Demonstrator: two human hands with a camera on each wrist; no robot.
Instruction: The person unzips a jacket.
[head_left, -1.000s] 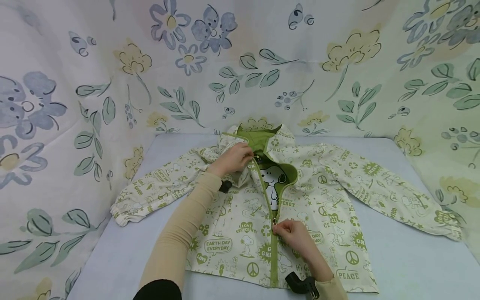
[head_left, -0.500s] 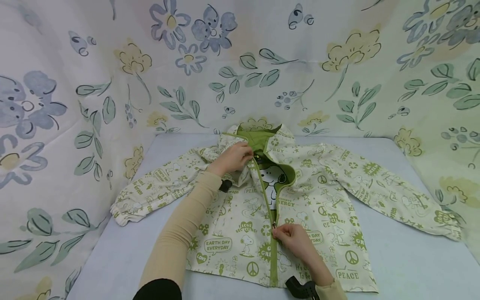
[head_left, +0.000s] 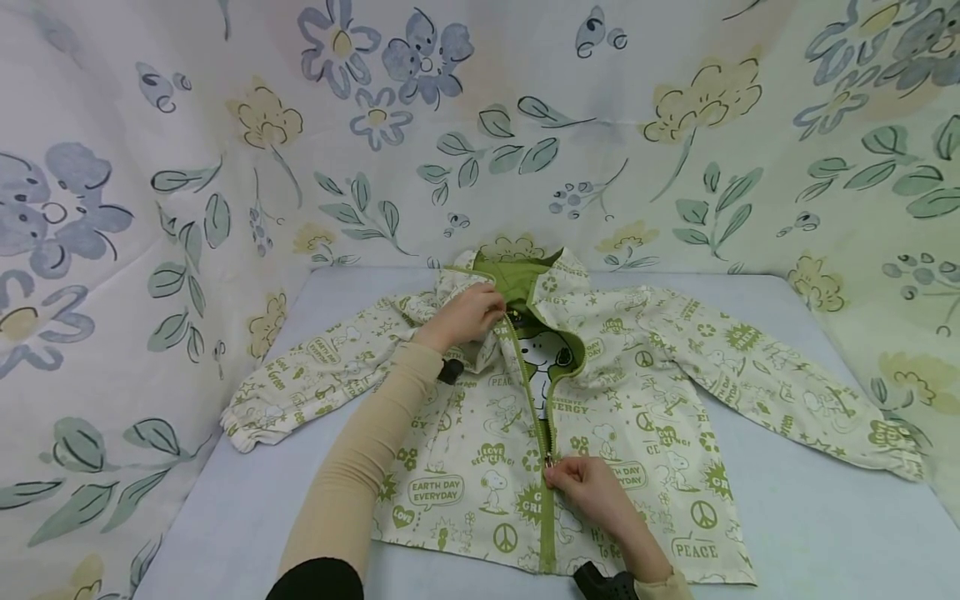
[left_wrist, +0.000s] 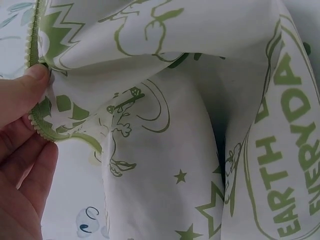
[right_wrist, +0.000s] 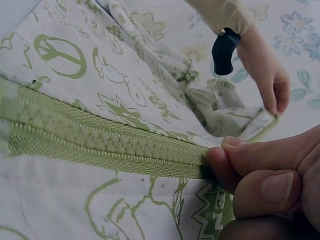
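Note:
A white hooded jacket with green print lies front up, its sleeves spread. Its green zipper is fastened at the bottom and parted above the slider, showing a green lining with a cartoon dog. High on the left front edge, near the collar, my left hand pinches the toothed zipper tape between thumb and fingers. Lower down, my right hand pinches at the zipper slider; the right wrist view shows closed teeth below the fingers, which hide the pull itself.
The jacket rests on a white table. Floral cloth hangs behind and at both sides. The left forearm reaches across the jacket's left side, and black wrist cameras are worn on the arms.
My right hand has moved slightly down along the zipper with the slider. The right edge of the opening has shifted a little left, narrowing the gap. My left hand stays in place.

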